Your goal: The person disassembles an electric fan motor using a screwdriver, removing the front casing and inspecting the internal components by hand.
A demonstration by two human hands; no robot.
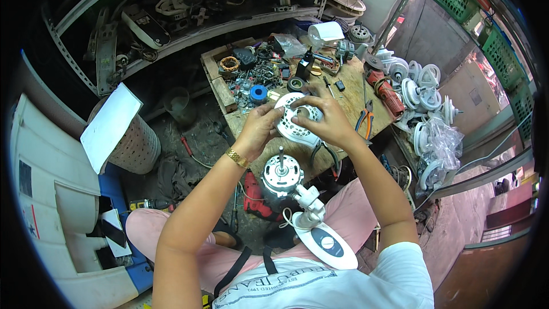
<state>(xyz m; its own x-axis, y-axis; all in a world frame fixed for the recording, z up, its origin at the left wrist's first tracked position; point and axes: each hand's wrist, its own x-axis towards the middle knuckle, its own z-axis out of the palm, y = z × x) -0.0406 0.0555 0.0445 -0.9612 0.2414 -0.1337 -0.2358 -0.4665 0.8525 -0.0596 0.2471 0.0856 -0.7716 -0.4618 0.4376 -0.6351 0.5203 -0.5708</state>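
My left hand [263, 125] and my right hand [320, 115] both hold a white, round, perforated plastic housing [297, 131] over the wooden bench, with fingers on its rim and near its middle opening. Just below it, a silver fan motor [275, 175] with an upright shaft sits on a white stand [323, 250] with a dial, resting at my lap. Near the housing on the bench lie a blue tape roll [259, 94], a dark tape roll [296, 84], orange-handled pliers [364, 121] and a second pair of pliers [331, 157].
The bench [234, 115] carries heaped small parts [260, 71] and a red grinder [386, 91]. White plastic parts [426, 91] pile at the right. A metal shelf [191, 39] stands behind, a perforated bin [137, 146] at left. A red power tool [253, 200] lies below the motor.
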